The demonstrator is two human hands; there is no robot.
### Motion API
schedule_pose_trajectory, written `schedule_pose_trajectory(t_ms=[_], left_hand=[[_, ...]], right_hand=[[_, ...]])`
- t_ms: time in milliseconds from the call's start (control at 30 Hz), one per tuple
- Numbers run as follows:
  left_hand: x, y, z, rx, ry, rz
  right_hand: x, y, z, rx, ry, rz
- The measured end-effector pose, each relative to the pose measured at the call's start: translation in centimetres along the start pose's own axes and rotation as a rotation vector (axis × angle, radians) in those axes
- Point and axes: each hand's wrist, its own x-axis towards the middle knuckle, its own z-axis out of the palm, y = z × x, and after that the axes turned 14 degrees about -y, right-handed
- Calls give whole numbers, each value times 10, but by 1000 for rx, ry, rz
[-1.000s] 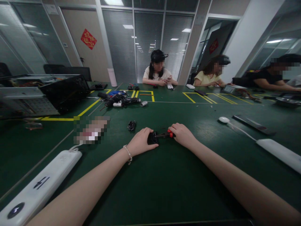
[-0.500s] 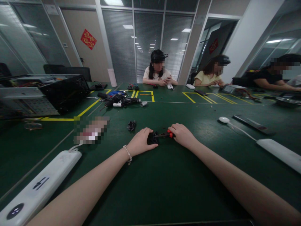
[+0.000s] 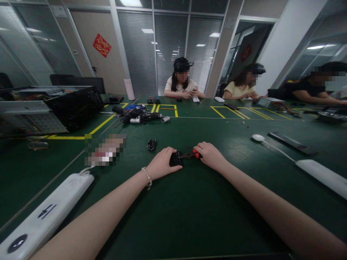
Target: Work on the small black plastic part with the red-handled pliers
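My left hand (image 3: pixel 162 163) rests on the green table (image 3: pixel 189 216) with its fingers wrapped round a small black part (image 3: pixel 175 159). My right hand (image 3: pixel 210 156) is closed on the red handle of a small screwdriver (image 3: pixel 193 155). The tool's dark shaft points left into the black part. A thin bracelet sits on my left wrist. Both forearms reach in from the bottom of the view.
A second small black piece (image 3: pixel 151 144) lies just left of my hands. White power strips lie at the near left (image 3: pixel 46 213) and right (image 3: pixel 320 175). An open computer case (image 3: pixel 51 106) stands at the left. Tools (image 3: pixel 138 115) are piled further back. Three people sit across the table.
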Motion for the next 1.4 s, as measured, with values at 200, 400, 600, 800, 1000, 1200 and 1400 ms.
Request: schedule_pose_trajectory(t_ms=[200,400,600,800,1000,1200,1400], left_hand=[[0,-1,1,8,12,-1],[1,-1,1,5,11,8],[1,-3,2,9,4,13],[1,-4,3,56,30,32],[1,-3,2,43,20,27],[0,-3,2,27,13,25],[-1,-1,0,16,4,8]], right_hand=[[1,0,1,4,-3,14],[1,0,3,-6,-8,27],[1,1,2,-1,-7,9],[1,0,0,-3,-14,2],[1,0,3,-2,-3,16],[1,0,2,-4,7,10],[1,0,2,-3,-2,-3]])
